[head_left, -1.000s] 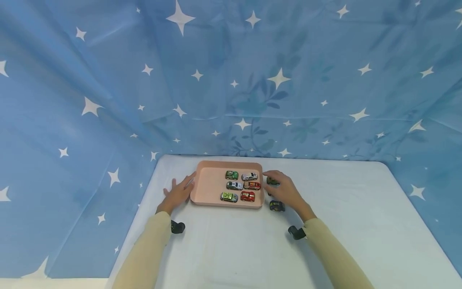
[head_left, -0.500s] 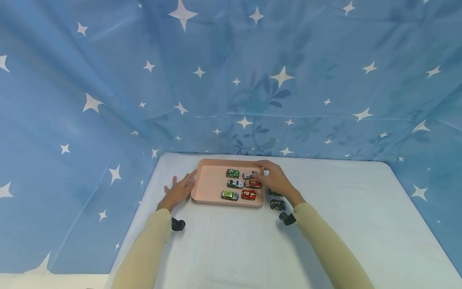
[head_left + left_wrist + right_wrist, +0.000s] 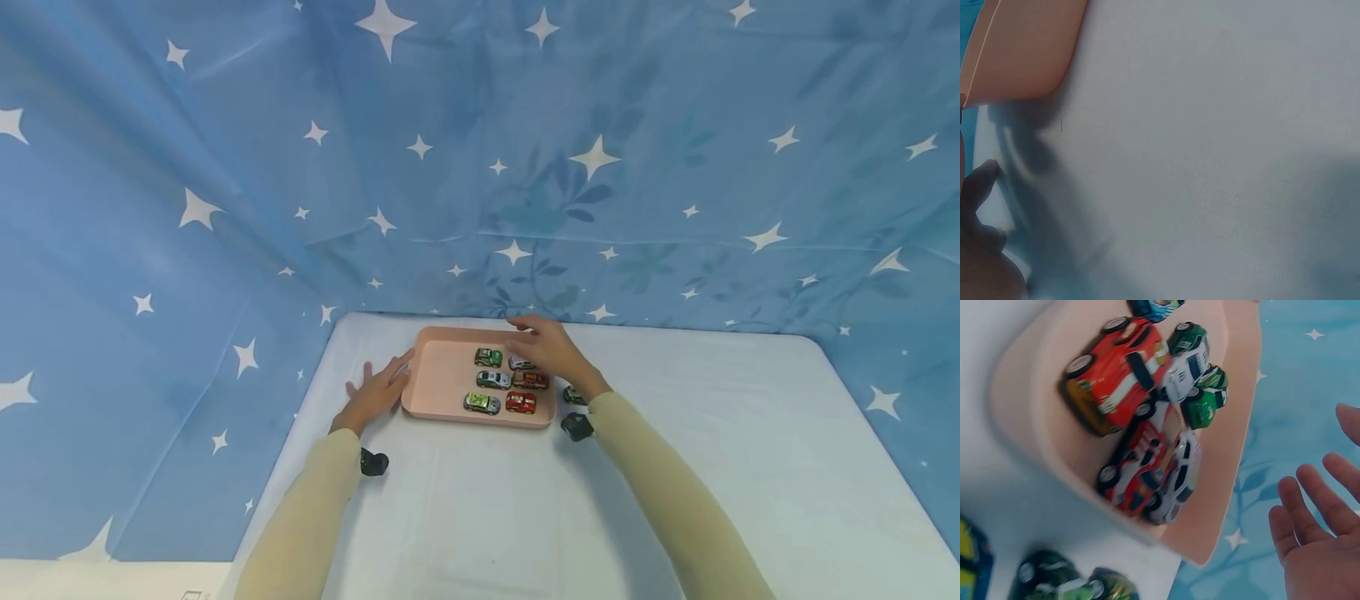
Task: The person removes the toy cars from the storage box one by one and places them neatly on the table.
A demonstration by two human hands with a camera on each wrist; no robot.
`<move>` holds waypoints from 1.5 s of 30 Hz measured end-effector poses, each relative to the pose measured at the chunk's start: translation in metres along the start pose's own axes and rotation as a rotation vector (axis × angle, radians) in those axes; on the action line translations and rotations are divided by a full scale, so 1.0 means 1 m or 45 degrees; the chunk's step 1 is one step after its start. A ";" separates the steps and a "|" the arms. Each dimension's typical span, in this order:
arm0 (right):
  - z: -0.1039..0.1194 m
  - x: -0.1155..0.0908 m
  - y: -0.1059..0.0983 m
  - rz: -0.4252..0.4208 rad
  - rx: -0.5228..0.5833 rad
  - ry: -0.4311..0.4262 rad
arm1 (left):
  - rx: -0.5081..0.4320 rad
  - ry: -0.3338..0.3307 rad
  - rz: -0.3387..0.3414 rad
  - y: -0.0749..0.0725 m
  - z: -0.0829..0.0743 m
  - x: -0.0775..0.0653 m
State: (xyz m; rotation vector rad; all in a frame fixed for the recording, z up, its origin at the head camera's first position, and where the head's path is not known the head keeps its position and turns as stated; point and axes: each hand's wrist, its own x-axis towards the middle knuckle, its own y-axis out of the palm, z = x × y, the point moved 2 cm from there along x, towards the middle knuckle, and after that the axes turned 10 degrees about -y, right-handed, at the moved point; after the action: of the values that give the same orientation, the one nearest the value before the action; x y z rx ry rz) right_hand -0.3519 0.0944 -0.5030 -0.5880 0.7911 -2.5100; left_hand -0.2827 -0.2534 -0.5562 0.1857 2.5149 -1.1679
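A blue fabric backdrop printed with white four-pointed stars (image 3: 420,275) stands behind the far edge of the white, round-cornered tabletop (image 3: 480,517). Two pale yellow sleeves (image 3: 667,492) extend over it from the near edge.

The shallow, rectangular, pale pink tray (image 3: 442,379) sits near the far edge, closer to the far left corner than to the far right one.

The left hand (image 3: 371,398) is at the tray's left edge with its fingers spread, fingertips at the wall; this position appears to steady the tray. The right hand (image 3: 553,350) is above the tray's far right corner. Its fingers are extended and slightly apart, pinching nothing; its raised position probably avoids disturbing the cars beneath.

Six small toy cars occupy the tray's right half in three rows of two:
- Far row: a green car (image 3: 488,357) and a white car (image 3: 520,363), the latter partly covered by the hand.
- Middle row: a white-and-green car (image 3: 493,380) and a red-and-orange car (image 3: 529,380).
- Near row: a lime-green car (image 3: 482,403) and a red car (image 3: 521,402).

The rows presumably allow all six to rest upright, well separated from the left wall.

Outside the right edge lie a dark green car (image 3: 1047,581), a multicoloured car (image 3: 1113,589) and a yellow-and-blue car (image 3: 969,557), the last two cut off by the right wrist view.
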 end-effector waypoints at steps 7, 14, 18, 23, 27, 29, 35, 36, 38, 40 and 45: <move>0.010 0.019 0.007 0.028 0.032 -0.068 | 0.005 -0.003 -0.004 0.000 0.000 -0.001; 0.009 0.034 0.011 0.069 -0.003 -0.058 | 0.002 -0.005 0.004 -0.002 0.000 -0.002; 0.008 0.041 0.013 0.089 -0.018 -0.057 | -0.001 -0.007 -0.001 -0.002 0.000 0.000; 0.006 0.047 0.018 0.116 -0.016 -0.051 | -0.005 -0.016 -0.003 0.000 0.000 0.002; 0.004 0.050 0.023 0.128 0.002 -0.017 | -0.014 -0.001 -0.007 0.000 0.000 0.001; 0.002 0.052 0.026 0.140 0.015 0.006 | -0.013 0.005 -0.009 -0.001 0.000 0.000; -0.004 0.054 0.032 0.188 0.071 0.032 | -0.025 0.022 -0.010 -0.001 0.002 0.003; -0.005 0.054 0.033 0.197 0.073 0.029 | -0.031 0.023 -0.009 -0.001 0.002 0.004; -0.007 0.054 0.034 0.213 0.056 0.017 | -0.039 0.036 -0.019 0.001 0.005 0.008; -0.009 0.054 0.036 0.226 0.049 0.015 | -0.039 0.044 -0.029 0.003 0.009 0.012; -0.014 0.053 0.041 0.246 0.042 0.029 | -0.039 0.029 -0.024 0.002 0.010 0.013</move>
State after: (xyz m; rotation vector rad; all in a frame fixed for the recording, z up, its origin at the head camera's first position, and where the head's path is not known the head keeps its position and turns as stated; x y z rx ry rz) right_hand -0.3904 0.0427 -0.5247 -0.4502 0.7747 -2.3514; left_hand -0.2916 -0.2601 -0.5688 0.1685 2.5583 -1.1404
